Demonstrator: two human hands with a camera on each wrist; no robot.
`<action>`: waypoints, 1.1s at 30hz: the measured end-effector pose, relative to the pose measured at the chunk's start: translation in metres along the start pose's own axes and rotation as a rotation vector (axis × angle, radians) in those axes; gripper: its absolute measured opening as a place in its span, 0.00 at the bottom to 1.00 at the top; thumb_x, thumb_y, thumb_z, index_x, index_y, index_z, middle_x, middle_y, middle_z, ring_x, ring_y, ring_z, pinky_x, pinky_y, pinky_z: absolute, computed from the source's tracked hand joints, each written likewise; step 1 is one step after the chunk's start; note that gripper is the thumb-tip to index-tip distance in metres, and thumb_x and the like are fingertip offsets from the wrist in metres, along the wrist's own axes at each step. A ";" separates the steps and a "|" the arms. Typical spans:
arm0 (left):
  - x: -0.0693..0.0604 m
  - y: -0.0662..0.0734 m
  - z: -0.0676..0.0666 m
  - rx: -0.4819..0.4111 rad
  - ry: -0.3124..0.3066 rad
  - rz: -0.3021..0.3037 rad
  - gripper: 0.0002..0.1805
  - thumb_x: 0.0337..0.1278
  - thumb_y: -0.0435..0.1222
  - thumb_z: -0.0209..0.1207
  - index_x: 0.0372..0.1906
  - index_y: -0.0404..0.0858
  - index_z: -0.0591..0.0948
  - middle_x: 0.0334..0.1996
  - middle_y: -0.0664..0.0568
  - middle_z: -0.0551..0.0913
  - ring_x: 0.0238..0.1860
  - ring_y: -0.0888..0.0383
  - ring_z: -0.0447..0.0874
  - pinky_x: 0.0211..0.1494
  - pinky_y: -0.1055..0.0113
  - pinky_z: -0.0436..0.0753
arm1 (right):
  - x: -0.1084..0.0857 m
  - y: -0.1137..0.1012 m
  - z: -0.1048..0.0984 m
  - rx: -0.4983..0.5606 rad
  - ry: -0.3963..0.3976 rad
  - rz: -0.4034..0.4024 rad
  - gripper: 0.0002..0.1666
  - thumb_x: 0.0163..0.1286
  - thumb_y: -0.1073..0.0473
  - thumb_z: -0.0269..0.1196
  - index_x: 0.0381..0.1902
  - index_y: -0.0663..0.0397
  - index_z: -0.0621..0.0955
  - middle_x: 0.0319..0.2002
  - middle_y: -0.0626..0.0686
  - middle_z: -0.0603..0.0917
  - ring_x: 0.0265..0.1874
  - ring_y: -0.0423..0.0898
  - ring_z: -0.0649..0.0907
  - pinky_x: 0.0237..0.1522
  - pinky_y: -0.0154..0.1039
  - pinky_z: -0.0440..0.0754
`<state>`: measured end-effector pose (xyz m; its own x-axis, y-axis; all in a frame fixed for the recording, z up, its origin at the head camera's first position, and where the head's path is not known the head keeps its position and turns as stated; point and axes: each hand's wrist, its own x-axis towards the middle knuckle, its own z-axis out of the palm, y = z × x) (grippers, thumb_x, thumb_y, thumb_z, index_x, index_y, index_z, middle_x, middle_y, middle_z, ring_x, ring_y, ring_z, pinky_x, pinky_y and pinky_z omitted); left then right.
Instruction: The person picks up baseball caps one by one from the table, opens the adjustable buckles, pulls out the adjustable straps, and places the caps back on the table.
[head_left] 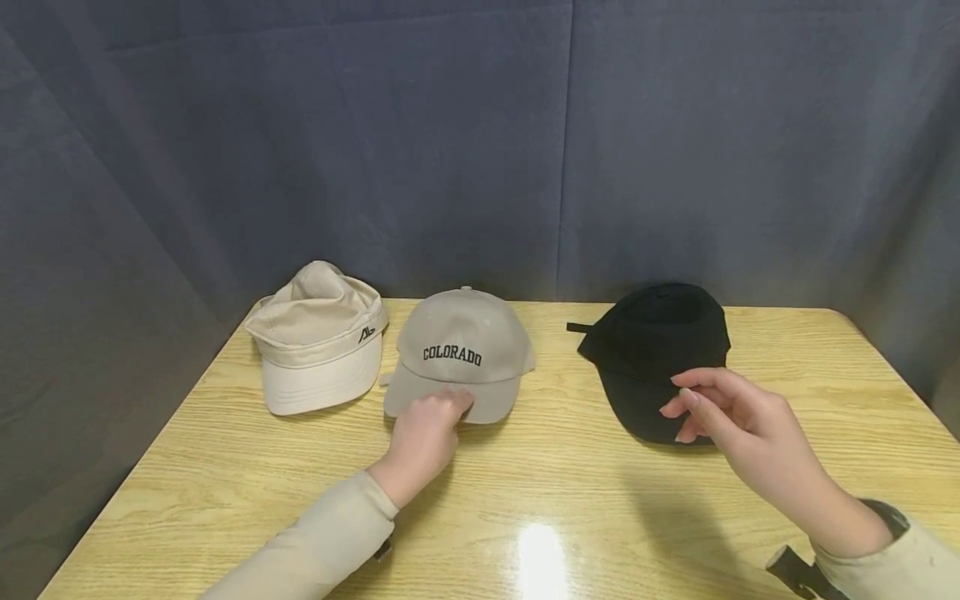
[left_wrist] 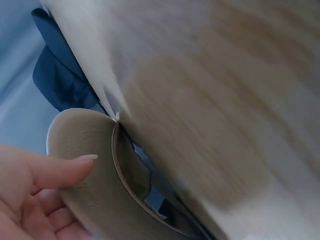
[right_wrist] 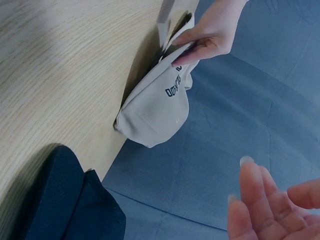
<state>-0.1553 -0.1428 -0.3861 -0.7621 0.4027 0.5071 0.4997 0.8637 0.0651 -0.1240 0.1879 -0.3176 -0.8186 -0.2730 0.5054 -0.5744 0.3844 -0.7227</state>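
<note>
A grey baseball cap lettered COLORADO sits in the middle of the table. My left hand pinches its brim; in the left wrist view the thumb lies along the underside of the brim, with the other fingers on the opposite face. To the right is a black cap, its strap sticking out leftward. My right hand hovers in front of the black cap's brim, fingers loosely bent and holding nothing. The right wrist view shows those fingers apart from the black cap.
A cream cap with a small dark logo stands left of the grey one, its crown crumpled. All three caps are toward the back of the wooden table. Dark cloth hangs behind the table and at its sides.
</note>
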 end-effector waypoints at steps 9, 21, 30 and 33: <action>0.009 -0.008 0.001 -0.049 -0.078 -0.083 0.18 0.35 0.15 0.58 0.35 0.33 0.83 0.27 0.43 0.84 0.23 0.50 0.82 0.22 0.61 0.79 | -0.003 0.000 0.000 -0.010 -0.022 0.029 0.19 0.66 0.79 0.56 0.46 0.53 0.81 0.31 0.41 0.85 0.23 0.40 0.82 0.30 0.27 0.81; 0.019 -0.020 -0.001 -0.095 -0.123 -0.179 0.21 0.44 0.15 0.56 0.46 0.31 0.83 0.45 0.39 0.85 0.43 0.41 0.85 0.39 0.52 0.83 | -0.004 -0.002 0.000 0.000 -0.033 0.051 0.18 0.67 0.78 0.56 0.45 0.51 0.81 0.31 0.41 0.85 0.24 0.40 0.82 0.30 0.28 0.81; 0.025 -0.024 0.003 -0.211 -0.156 -0.171 0.17 0.55 0.19 0.56 0.50 0.29 0.83 0.52 0.39 0.82 0.55 0.40 0.79 0.57 0.49 0.76 | -0.004 -0.003 0.001 0.006 -0.042 0.031 0.18 0.67 0.78 0.56 0.45 0.53 0.81 0.31 0.41 0.85 0.24 0.41 0.82 0.29 0.29 0.81; 0.026 -0.026 0.003 -0.240 -0.173 -0.196 0.18 0.55 0.20 0.57 0.52 0.28 0.81 0.53 0.38 0.81 0.56 0.40 0.78 0.59 0.50 0.75 | -0.004 -0.003 0.000 0.005 -0.046 0.031 0.18 0.67 0.78 0.56 0.45 0.53 0.81 0.31 0.41 0.85 0.24 0.41 0.82 0.30 0.28 0.81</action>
<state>-0.1893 -0.1535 -0.3775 -0.9010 0.2997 0.3135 0.4043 0.8421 0.3569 -0.1189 0.1873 -0.3173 -0.8351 -0.3015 0.4601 -0.5483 0.3894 -0.7400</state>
